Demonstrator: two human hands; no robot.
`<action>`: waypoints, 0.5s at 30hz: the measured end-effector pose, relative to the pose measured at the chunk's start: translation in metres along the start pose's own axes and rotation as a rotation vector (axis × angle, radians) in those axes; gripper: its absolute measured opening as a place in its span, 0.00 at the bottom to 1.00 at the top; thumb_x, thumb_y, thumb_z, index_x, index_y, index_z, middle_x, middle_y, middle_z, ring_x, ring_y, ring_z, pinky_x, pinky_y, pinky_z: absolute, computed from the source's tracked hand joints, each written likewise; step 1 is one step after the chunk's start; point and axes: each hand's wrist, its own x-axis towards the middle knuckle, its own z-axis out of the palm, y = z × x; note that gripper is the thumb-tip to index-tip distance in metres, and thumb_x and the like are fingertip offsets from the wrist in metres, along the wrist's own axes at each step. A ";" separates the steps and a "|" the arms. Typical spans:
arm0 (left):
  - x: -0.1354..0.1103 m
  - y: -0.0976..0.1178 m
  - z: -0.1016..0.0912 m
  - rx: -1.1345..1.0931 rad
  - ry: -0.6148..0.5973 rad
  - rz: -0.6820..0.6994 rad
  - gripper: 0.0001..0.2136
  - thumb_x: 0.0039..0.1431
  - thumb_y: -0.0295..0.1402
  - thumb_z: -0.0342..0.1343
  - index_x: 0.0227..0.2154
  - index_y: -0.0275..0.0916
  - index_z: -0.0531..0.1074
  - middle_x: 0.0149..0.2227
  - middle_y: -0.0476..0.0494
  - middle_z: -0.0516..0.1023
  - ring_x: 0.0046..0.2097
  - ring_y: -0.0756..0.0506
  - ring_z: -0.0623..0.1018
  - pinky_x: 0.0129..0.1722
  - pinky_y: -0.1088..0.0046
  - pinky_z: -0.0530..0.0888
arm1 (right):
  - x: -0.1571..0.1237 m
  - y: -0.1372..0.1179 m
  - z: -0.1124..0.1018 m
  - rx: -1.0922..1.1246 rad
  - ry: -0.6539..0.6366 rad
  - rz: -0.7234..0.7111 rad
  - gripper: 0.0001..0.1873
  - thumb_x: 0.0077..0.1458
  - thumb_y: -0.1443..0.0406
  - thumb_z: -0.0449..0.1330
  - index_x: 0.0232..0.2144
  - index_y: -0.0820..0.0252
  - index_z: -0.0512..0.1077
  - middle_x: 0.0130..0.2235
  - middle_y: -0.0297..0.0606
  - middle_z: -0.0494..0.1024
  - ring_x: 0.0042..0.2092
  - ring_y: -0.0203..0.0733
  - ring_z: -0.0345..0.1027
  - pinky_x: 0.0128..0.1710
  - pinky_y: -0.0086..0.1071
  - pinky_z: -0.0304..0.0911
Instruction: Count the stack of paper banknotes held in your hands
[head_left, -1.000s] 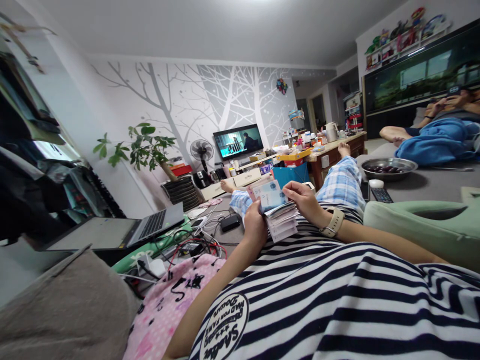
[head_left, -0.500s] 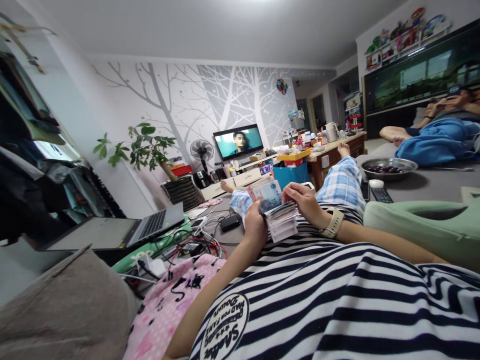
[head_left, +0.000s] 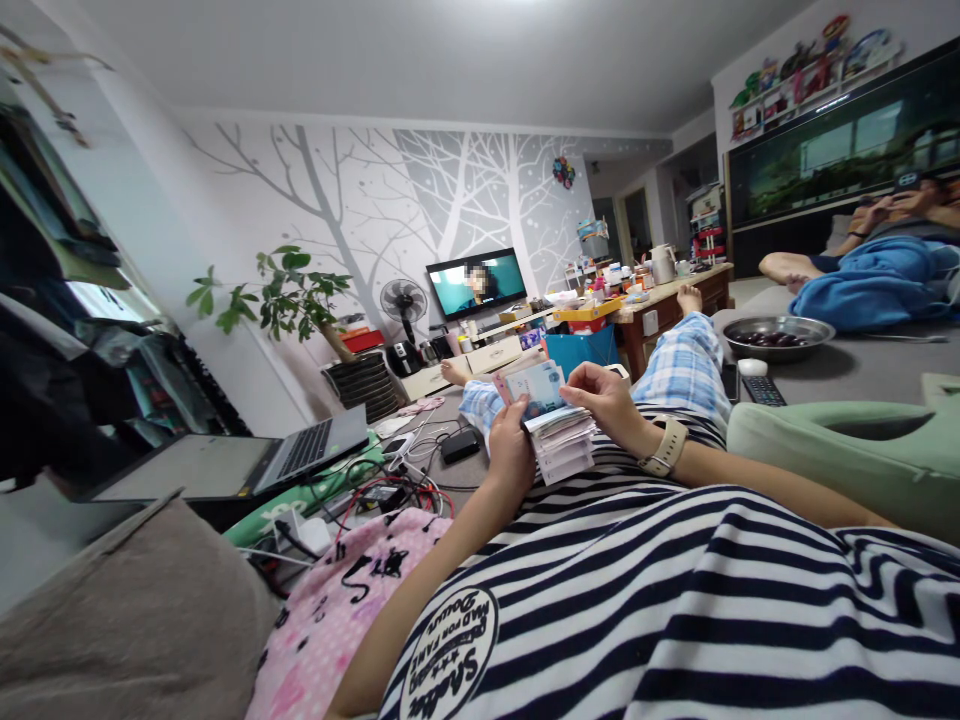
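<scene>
My left hand (head_left: 513,445) is wrapped round a thick stack of banknotes (head_left: 562,450), its thumb lying on the near face. Upright above the thumb stand a few notes, a blue banknote (head_left: 541,386) in front and pinkish ones behind it. Many pale note ends fold down below, over my lap. At the upper right edge of the blue note, my right hand (head_left: 604,400) pinches with thumb and forefinger; the other fingers are curled. A pale watch (head_left: 666,446) is on my right wrist.
To the left lie an open laptop (head_left: 311,445), tangled cables (head_left: 405,490) and a pink blanket (head_left: 360,590). On the right are a green cushion (head_left: 825,450), a metal bowl (head_left: 780,345) of dark fruit and a remote (head_left: 763,390). Another person's hands (head_left: 892,207) hold a phone.
The blue note's printed "10" showed clearly before; now that note's face looks paler and partly folded down. My right fingers have shifted slightly left along its edge. My left hand stays put.
</scene>
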 end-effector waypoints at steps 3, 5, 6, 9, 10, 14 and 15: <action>-0.003 0.003 0.002 -0.118 -0.056 -0.081 0.08 0.50 0.38 0.59 0.32 0.41 0.76 0.32 0.46 0.81 0.39 0.41 0.80 0.45 0.62 0.74 | 0.001 0.002 0.000 0.005 0.007 0.007 0.24 0.39 0.50 0.72 0.26 0.58 0.67 0.25 0.29 0.67 0.28 0.35 0.59 0.29 0.31 0.57; -0.004 0.004 0.003 -0.161 -0.078 -0.087 0.09 0.49 0.38 0.60 0.32 0.41 0.76 0.32 0.46 0.82 0.40 0.40 0.80 0.45 0.61 0.74 | 0.003 0.004 -0.001 0.015 0.019 0.023 0.24 0.39 0.50 0.72 0.28 0.58 0.66 0.25 0.29 0.67 0.28 0.35 0.59 0.29 0.31 0.56; -0.005 0.003 0.003 -0.180 -0.089 -0.085 0.10 0.48 0.38 0.60 0.33 0.41 0.76 0.33 0.46 0.82 0.41 0.39 0.80 0.46 0.61 0.74 | 0.003 0.005 -0.001 0.019 0.027 0.030 0.24 0.39 0.50 0.71 0.29 0.57 0.67 0.25 0.28 0.67 0.28 0.35 0.59 0.29 0.31 0.56; -0.005 0.002 0.003 -0.186 -0.112 -0.069 0.13 0.46 0.38 0.61 0.36 0.40 0.77 0.37 0.43 0.83 0.44 0.38 0.81 0.47 0.60 0.74 | 0.004 0.004 -0.002 0.009 0.034 0.036 0.23 0.42 0.49 0.69 0.28 0.57 0.67 0.25 0.29 0.66 0.28 0.35 0.58 0.30 0.31 0.56; -0.005 0.001 0.003 -0.176 -0.119 -0.063 0.14 0.46 0.39 0.61 0.36 0.40 0.77 0.38 0.43 0.83 0.44 0.38 0.81 0.47 0.60 0.74 | 0.004 0.004 -0.002 0.001 0.029 0.034 0.22 0.43 0.48 0.69 0.27 0.58 0.67 0.25 0.29 0.66 0.28 0.35 0.57 0.30 0.31 0.55; -0.005 0.001 0.003 -0.173 -0.129 -0.062 0.13 0.44 0.38 0.62 0.34 0.39 0.76 0.36 0.43 0.83 0.44 0.38 0.80 0.47 0.60 0.75 | 0.004 0.003 -0.004 -0.030 -0.004 0.040 0.24 0.45 0.46 0.66 0.22 0.58 0.65 0.23 0.30 0.64 0.28 0.34 0.54 0.28 0.31 0.52; -0.005 0.001 0.003 -0.184 -0.127 -0.068 0.13 0.44 0.38 0.62 0.33 0.39 0.76 0.35 0.43 0.83 0.44 0.38 0.80 0.47 0.60 0.75 | 0.004 0.003 -0.004 -0.037 -0.007 0.041 0.24 0.45 0.46 0.66 0.21 0.58 0.65 0.23 0.29 0.63 0.27 0.34 0.53 0.28 0.31 0.52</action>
